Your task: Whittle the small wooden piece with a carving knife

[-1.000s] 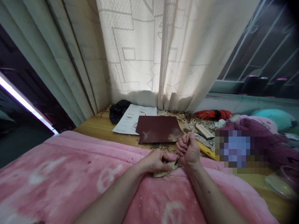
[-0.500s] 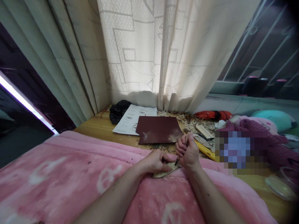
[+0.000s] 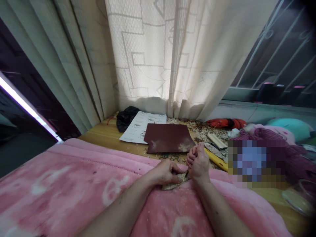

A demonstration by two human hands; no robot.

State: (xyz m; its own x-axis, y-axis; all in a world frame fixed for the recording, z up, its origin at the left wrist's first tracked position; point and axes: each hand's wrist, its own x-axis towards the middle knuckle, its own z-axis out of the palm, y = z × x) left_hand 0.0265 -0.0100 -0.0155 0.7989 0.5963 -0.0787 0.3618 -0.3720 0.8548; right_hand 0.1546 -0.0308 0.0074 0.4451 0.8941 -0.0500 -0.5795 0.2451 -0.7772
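Observation:
My left hand (image 3: pixel 166 171) is closed on a pale, flat carved piece (image 3: pixel 172 186), which looks like wood and rests on the pink blanket. Its thumb and fingers pinch the near left part of the piece. My right hand (image 3: pixel 199 164) is wrapped in a fist round a slim carving tool. Only the dark tip of the carving tool (image 3: pixel 187 173) shows, below the fist at the right end of the piece. Whether the tip touches the piece is too small to tell, and the fist hides the handle.
Beyond my hands lie a dark red board (image 3: pixel 169 137), a white printed sheet (image 3: pixel 134 130) and a black bag (image 3: pixel 126 118). Pale shavings (image 3: pixel 197 126) litter the wooden surface. A yellow tool (image 3: pixel 217 159) and a cream block (image 3: pixel 216 141) are to the right. The pink blanket (image 3: pixel 81 184) covers the near side.
My right fist has tilted and dropped slightly, and the tool's handle no longer shows above it. My left hand keeps its pinch on the carved piece. The view has shifted a little.

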